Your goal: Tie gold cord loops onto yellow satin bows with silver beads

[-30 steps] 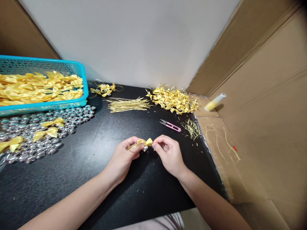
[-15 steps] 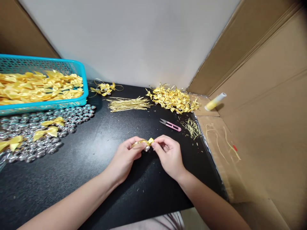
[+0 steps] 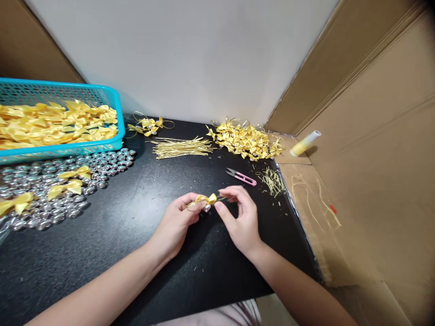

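Note:
My left hand [image 3: 180, 216] is closed, with thumb and fingers pinching a yellow ribbon bow [image 3: 211, 198] that has a gold cord looped through it. Just below the bow hangs a shiny silver bead [image 3: 207, 208], partly covered by my thumb. Right beside it is my right hand [image 3: 242, 213], its thumb and forefinger spread apart around the short cord end [image 3: 220, 198] that sticks out of the bow. Beyond this hand, pink-handled thread snips [image 3: 241, 176] lie on the black table [image 3: 142, 258].
A blue basket [image 3: 118, 113] of yellow bows stands at the left, with many silver beads [image 3: 71, 208] before it. Cut gold cords [image 3: 181, 148] lie at the back, between a small group [image 3: 149, 126] and a heap [image 3: 246, 140] of beaded bows. Cord scraps [image 3: 273, 182] lie right.
My right thumb and forefinger have parted from their pinch at the bow's right side, and a short cord end now shows there. My left hand keeps its hold, nearly unmoved.

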Demonstrator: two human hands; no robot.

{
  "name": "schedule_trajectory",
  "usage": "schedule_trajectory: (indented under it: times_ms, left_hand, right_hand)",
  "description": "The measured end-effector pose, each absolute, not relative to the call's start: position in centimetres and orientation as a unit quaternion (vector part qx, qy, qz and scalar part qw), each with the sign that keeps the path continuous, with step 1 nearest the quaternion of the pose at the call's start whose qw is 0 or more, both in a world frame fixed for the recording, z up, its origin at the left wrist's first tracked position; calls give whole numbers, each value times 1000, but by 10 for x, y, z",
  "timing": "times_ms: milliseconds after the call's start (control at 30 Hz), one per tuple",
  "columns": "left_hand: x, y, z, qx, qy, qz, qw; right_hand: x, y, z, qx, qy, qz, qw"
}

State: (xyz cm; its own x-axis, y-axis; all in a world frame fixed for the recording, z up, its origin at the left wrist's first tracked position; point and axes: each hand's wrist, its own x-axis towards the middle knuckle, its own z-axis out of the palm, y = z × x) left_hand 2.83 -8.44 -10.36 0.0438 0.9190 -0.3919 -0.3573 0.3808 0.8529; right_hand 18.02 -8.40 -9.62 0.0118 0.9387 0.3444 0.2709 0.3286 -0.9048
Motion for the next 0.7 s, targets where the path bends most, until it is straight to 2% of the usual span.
schedule_trajectory:
  times_ms: [100,167,300,467,600,700]
  left_hand:
    - [28,-85,-101,308,525,487,627]
    - [29,-87,-98,334,532,491,604]
    - [32,-91,-94,401,555,493,537]
    - [32,-93,-93,447,569,484,492]
    - [33,-89,-90,415,562,475,535]
    - [34,-87,-91,362,537,476,595]
  right_hand:
    - [180,-89,-92,-470,-691,139,531]
    - [177,-92,-91,-460,-729,92,498]
    - [171,-92,-97,-494,-739,78,451]
    - [171,-90,-100,-493,-736,100,453]
    - [173,-89,-100,-477,-747,105,451]
    - [173,-88,-102,-447,-742,119,486]
